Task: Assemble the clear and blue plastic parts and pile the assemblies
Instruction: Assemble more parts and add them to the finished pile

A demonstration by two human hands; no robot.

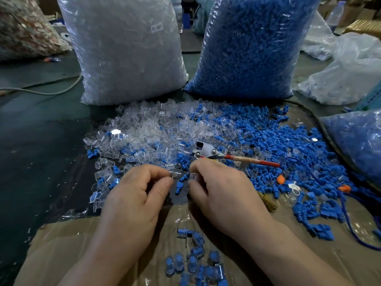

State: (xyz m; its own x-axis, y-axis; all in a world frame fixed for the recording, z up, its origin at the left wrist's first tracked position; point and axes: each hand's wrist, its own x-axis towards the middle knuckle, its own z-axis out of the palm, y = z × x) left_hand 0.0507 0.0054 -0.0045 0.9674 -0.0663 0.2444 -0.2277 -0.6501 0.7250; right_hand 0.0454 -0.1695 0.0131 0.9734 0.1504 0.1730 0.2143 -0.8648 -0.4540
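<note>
Fingers of the left hand (132, 195) and the right hand (218, 195) each pinch a small clear plastic cap (174, 174).
Blue-filled clear assemblies (198, 263) pile between the wrists; a red-handled metal tool (226, 156) lies just beyond; the rear bag of clear parts (127, 58) reads "SJ-017".

Our left forearm (107, 250) and right forearm (288, 250), both bare, reach forward on either side of the pile of finished pieces (198, 263). Beyond that pile our left hand (136, 195) is palm down with curled fingers, its thumb and forefinger pinching a small clear part (174, 174). Our right hand (218, 188) sits just beside it, knuckles up, thumb and forefinger gripping another clear part (193, 176). The two sets of fingertips are close but apart.
</note>
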